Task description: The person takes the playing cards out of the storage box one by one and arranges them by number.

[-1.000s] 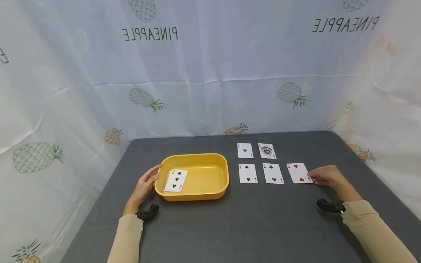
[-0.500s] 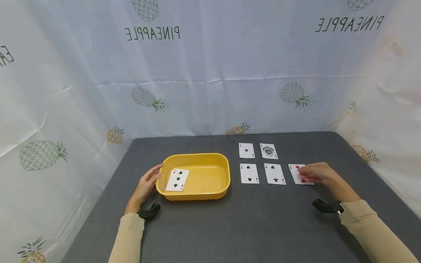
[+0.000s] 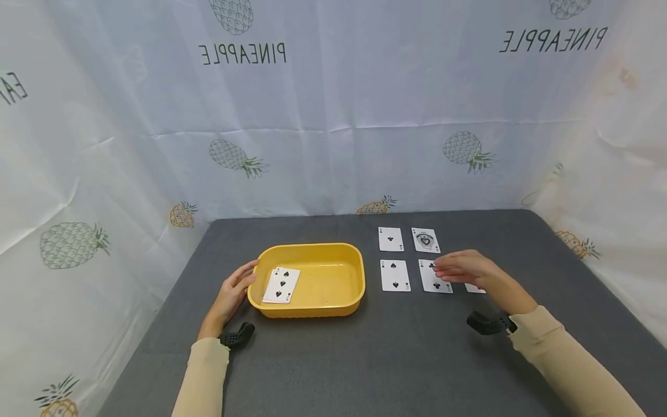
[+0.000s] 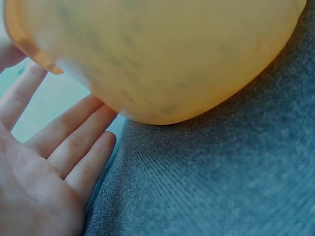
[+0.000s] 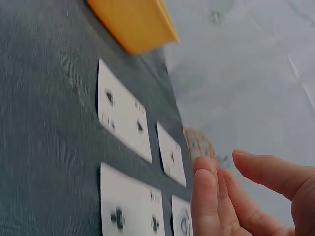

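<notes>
My left hand [image 3: 229, 298] lies against the left side of a yellow plastic basin [image 3: 333, 307], its fingers straight along the wall [image 4: 147, 98] in the left wrist view. Inside the basin, a three of spades [image 3: 282, 285] tops another playing card. My right hand [image 3: 471, 269] hovers over the two of clubs [image 3: 429, 284], holding nothing, its thumb apart from the fingers [image 5: 204, 196] in the right wrist view. The two of hearts [image 3: 475, 288] is mostly hidden behind this hand. To the left lies the two of spades [image 3: 395, 275].
Behind the twos lie an ace of clubs [image 3: 391, 239] and an ornate ace [image 3: 425, 240]. A dark grey cloth covers the table [image 3: 333, 365]. White pineapple-print curtains [image 3: 323, 162] hang at the back and sides. Each wrist wears a black band [image 3: 490, 323].
My right hand has let go of the two of hearts and moved left to above the two of clubs. The left hand and the basin have stayed put.
</notes>
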